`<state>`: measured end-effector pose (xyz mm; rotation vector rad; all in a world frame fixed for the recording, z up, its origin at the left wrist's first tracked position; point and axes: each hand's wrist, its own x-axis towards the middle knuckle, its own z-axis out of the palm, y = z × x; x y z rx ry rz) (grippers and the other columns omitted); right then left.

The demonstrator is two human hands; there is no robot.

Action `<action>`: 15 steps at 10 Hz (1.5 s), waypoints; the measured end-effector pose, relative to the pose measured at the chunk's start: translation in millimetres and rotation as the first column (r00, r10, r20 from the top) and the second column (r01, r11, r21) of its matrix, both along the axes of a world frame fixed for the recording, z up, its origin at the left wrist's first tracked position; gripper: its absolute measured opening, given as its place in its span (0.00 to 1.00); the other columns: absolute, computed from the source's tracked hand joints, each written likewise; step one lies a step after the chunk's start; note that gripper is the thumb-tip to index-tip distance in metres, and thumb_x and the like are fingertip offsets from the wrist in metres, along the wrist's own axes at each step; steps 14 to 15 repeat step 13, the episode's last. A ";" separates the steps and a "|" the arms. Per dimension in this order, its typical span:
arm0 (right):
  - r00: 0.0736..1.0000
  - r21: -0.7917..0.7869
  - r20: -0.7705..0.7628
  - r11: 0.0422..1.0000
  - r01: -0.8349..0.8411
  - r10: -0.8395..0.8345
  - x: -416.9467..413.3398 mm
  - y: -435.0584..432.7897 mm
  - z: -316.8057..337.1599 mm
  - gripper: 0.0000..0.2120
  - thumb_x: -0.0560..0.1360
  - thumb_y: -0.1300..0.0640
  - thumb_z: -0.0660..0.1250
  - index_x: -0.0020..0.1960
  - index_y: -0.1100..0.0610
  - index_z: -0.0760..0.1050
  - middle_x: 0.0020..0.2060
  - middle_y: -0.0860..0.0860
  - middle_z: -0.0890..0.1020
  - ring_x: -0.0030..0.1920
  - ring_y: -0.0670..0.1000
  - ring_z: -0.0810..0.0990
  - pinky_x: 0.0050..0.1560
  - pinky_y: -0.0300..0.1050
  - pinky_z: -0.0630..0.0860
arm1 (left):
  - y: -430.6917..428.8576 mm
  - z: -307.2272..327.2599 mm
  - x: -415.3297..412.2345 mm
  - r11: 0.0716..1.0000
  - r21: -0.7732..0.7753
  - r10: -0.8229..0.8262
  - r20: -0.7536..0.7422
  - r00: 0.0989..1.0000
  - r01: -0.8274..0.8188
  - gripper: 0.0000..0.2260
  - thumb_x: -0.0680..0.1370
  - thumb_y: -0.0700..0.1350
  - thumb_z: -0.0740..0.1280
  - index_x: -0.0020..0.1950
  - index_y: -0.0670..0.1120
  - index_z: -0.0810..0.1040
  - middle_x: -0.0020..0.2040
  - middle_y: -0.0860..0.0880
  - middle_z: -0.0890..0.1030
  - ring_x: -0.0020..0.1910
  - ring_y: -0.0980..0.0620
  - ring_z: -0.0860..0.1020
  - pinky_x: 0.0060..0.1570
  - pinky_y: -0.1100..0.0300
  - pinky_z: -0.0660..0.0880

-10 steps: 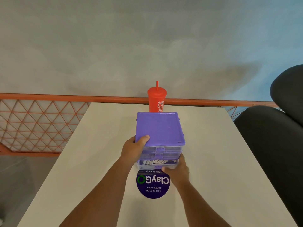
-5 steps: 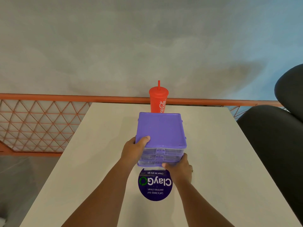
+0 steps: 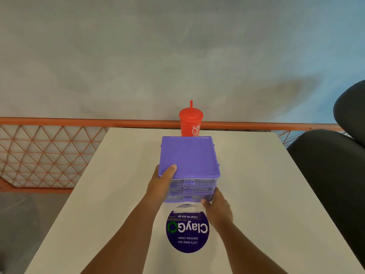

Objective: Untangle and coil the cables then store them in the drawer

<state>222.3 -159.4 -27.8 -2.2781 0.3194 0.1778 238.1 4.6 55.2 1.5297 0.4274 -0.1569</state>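
A small purple drawer unit (image 3: 190, 155) with three clear drawers stands in the middle of the white table (image 3: 256, 184). All its drawers look pushed in; the bottom drawer (image 3: 185, 198) sits flush with the front. My left hand (image 3: 162, 184) grips the unit's left front corner, thumb on the purple top. My right hand (image 3: 218, 209) rests against the bottom drawer's right front corner, fingers pressed to it. No cable shows outside the unit; through the drawer fronts I cannot make out the contents.
A red Coca-Cola cup with a straw (image 3: 190, 122) stands just behind the unit at the table's far edge. A round purple ClayGo sticker (image 3: 187, 232) lies on the table before the unit. A black chair (image 3: 331, 175) is at the right, an orange railing (image 3: 49, 155) at the left.
The bottom drawer, open with white cable showing a second ago, has been pushed in by my right hand. My left hand has kept its hold on the unit.
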 end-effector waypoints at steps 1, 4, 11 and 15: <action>1.000 0.002 0.000 1.000 -0.026 0.026 3.5 -3.5 -1.5 0.17 0.77 0.52 0.62 0.65 0.48 0.66 0.57 0.45 0.78 0.46 0.45 0.73 0.41 0.38 0.68 | 0.2 -0.1 2.9 0.999 -0.052 -0.010 -0.048 0.999 0.007 0.10 0.78 0.54 0.62 0.59 0.57 0.69 0.54 0.56 0.75 0.54 0.51 0.71 0.55 0.54 0.64; 0.999 0.174 0.048 0.985 0.001 -0.009 1.4 -11.1 -11.6 0.18 0.75 0.58 0.63 0.63 0.46 0.70 0.55 0.43 0.77 0.51 0.46 0.77 0.54 0.42 0.74 | 12.1 -33.1 -11.4 0.986 -0.110 -0.114 0.086 0.990 0.123 0.45 0.57 0.76 0.65 0.71 0.61 0.60 0.66 0.61 0.70 0.64 0.60 0.69 0.63 0.56 0.60; 0.975 -0.184 0.158 0.975 -0.128 0.158 -17.9 -12.4 -37.8 0.32 0.73 0.48 0.58 0.75 0.48 0.53 0.71 0.45 0.66 0.70 0.48 0.64 0.68 0.47 0.66 | 24.6 -125.0 -51.0 0.314 0.924 -0.293 -0.124 0.948 0.218 0.52 0.58 0.67 0.15 0.77 0.47 0.41 0.78 0.52 0.48 0.77 0.52 0.45 0.73 0.54 0.43; 0.972 -0.421 0.056 0.888 -0.183 0.227 -42.9 -11.9 -34.9 0.45 0.66 0.33 0.22 0.76 0.53 0.44 0.76 0.48 0.49 0.76 0.49 0.49 0.70 0.40 0.45 | 28.8 -134.8 -62.8 0.235 0.934 -0.253 -0.207 0.945 0.268 0.37 0.78 0.63 0.36 0.69 0.43 0.71 0.70 0.46 0.72 0.67 0.44 0.72 0.61 0.42 0.69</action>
